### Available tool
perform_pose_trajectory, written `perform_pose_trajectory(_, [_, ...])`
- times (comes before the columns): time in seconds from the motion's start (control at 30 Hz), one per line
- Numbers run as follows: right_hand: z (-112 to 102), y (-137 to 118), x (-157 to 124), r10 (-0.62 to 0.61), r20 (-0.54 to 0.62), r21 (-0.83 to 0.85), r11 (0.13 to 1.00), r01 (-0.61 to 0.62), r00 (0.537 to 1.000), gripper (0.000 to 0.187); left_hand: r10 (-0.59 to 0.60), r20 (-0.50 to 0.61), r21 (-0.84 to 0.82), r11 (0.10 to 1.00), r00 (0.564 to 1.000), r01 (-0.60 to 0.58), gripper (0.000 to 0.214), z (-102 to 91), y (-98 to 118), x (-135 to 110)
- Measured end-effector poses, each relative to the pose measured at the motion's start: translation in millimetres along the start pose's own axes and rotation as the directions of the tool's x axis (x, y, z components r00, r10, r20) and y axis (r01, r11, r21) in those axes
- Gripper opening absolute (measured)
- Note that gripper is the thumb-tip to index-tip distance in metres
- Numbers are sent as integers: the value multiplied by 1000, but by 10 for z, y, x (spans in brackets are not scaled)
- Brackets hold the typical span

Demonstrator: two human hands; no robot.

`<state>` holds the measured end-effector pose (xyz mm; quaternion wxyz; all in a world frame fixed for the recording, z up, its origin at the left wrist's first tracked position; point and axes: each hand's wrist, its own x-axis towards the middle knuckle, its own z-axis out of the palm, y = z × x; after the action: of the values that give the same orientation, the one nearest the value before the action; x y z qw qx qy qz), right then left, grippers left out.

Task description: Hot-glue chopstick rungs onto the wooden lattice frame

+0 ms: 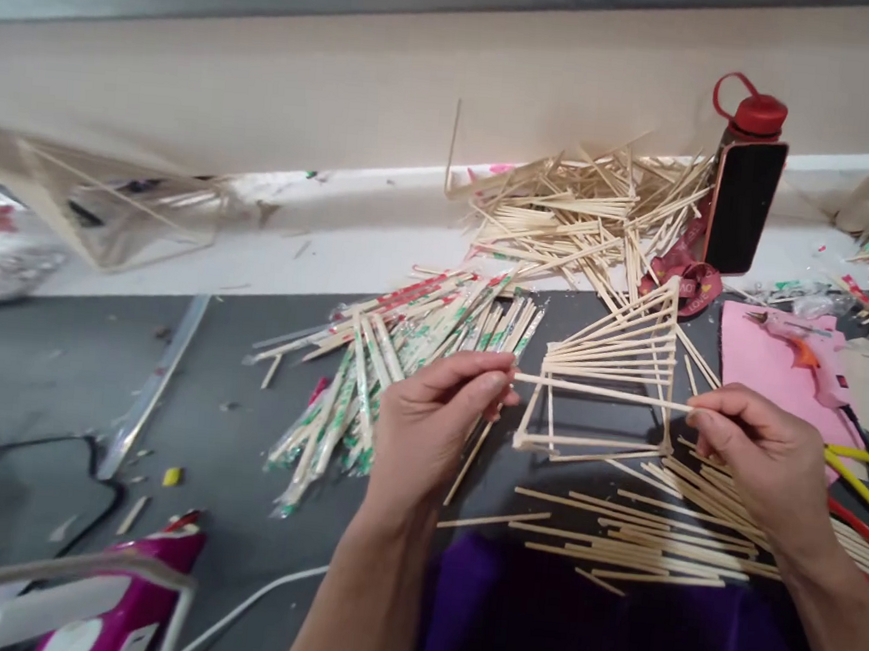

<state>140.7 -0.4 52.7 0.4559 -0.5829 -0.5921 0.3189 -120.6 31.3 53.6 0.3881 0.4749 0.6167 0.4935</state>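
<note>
Between my hands a thin wooden chopstick is held level. My left hand pinches its left end, and my right hand pinches its right end. Just behind it stands a small frame of glued chopsticks, with a row of slanting sticks across its upper part. Whether the held stick touches that frame I cannot tell. Loose chopsticks lie in front of the frame, below my hands. To the left of the frame, several chopsticks in plastic wrappers lie in a heap.
A large pile of chopsticks lies at the back beside a phone and a red-capped bottle. At right, a pink glue gun rests on a pink cloth. A ruler and a white cable are at left.
</note>
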Motion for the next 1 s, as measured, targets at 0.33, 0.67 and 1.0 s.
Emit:
perform_pose_trajectory(0.33, [17, 179, 66, 23, 77, -74, 997, -17, 997, 10, 53, 105, 223, 972, 993, -75, 21, -30, -145, -6])
perform_pose_trajectory(0.67, [90, 203, 89, -8, 110, -73, 997, 16, 994, 13, 63, 114, 247, 965, 991, -90, 22, -43, -268, -76])
perform_pose_trajectory(1.0, [110, 223, 115, 0, 119, -65, 998, 8, 993, 15, 73, 122, 305, 946, 990, -107, 21, -24, -354, -53])
